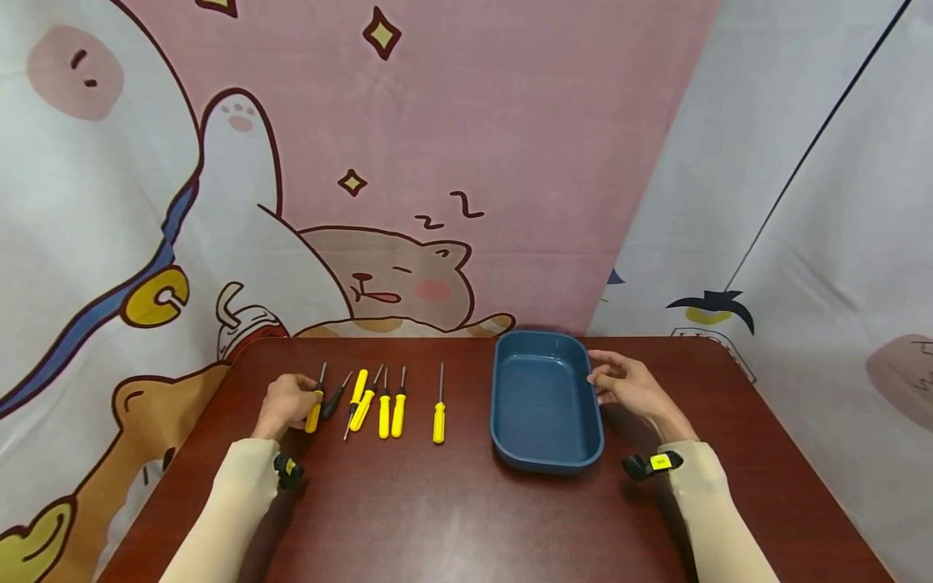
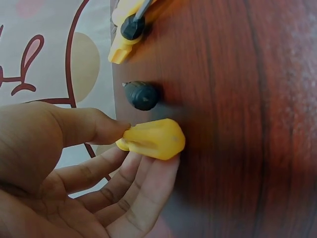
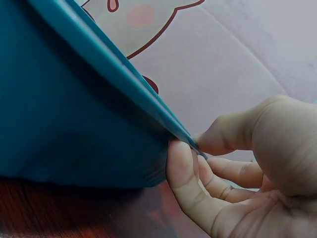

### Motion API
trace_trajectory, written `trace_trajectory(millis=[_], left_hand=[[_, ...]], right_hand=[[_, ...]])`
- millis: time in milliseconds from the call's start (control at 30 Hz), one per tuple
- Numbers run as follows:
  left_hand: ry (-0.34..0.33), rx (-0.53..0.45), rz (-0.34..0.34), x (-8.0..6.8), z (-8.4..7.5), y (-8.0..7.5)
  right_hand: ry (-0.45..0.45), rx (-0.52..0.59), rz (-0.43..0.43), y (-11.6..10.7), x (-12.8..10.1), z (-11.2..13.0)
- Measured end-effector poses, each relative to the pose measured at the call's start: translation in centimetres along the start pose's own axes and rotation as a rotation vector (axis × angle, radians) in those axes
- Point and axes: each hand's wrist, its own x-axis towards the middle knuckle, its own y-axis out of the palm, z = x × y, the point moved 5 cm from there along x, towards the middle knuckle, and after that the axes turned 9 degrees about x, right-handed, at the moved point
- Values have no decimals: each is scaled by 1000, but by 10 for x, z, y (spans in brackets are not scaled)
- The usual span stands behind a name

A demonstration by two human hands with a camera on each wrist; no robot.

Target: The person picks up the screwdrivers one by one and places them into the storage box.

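With our left hand point(image 1: 287, 401) pinching the leftmost yellow screwdriver point(image 1: 315, 409) by its handle, we should lift straight up, while our right hand point(image 1: 630, 387) pinches the blue tray point(image 1: 548, 457) rim to keep it steady.

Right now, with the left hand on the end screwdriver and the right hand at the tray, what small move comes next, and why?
Probably lift that yellow screwdriver off the table. The left hand already pinches its handle between thumb and fingers, at the left end of the row, while the right hand grips the rim of the blue tray, which holds nothing. A short lift first should clear the black-handled screwdriver lying close beside it.
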Motion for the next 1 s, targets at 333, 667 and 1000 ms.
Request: trace_trajectory(millis=[333, 667, 1000], left_hand=[[20, -8, -21, -3, 0, -5], [56, -16, -40, -9, -15, -13], [94, -18, -64, -19, -36, -16]], right_hand=[[18, 6, -8, 2, -3, 1], [11, 3, -7, 0, -3, 2], [14, 3, -20, 2, -2, 2]])
